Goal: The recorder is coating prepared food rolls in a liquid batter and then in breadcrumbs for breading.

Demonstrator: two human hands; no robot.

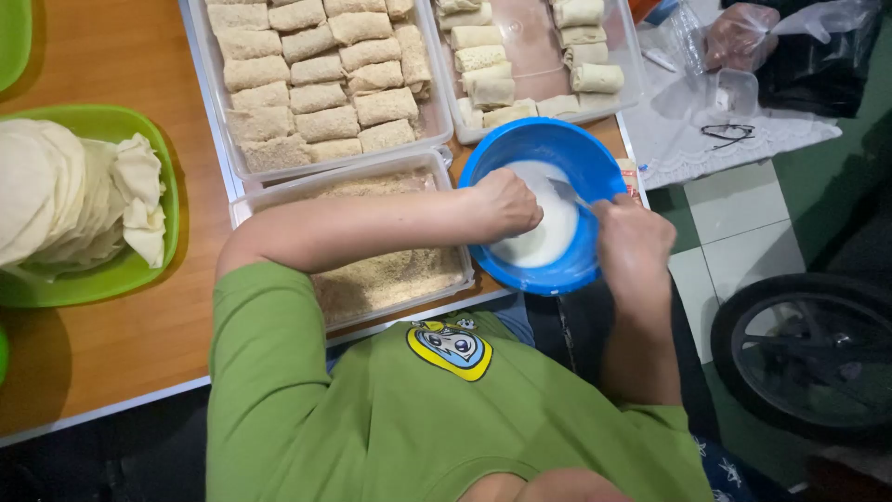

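Observation:
A blue bowl (pixel 502 163) of white batter (pixel 548 237) sits at the table's right edge. My left hand (pixel 505 203) reaches into it with its fingers curled down over the batter; what lies under them is hidden. At the bowl's right rim, my right hand (pixel 634 244) is closed on a thin pale utensil (pixel 571 192) whose tip lies in the batter. Just left of the bowl, under my left forearm, stands a clear tray of breadcrumbs (pixel 390 279).
Behind are a clear tray of crumbed rolls (pixel 316 84) and a clear tray of plain rolls (pixel 492 74). A green plate (pixel 84 284) at left holds stacked pale wrappers. Right of the table lie a white cloth with glasses (pixel 728 133), plastic bags and a wheel (pixel 808 353).

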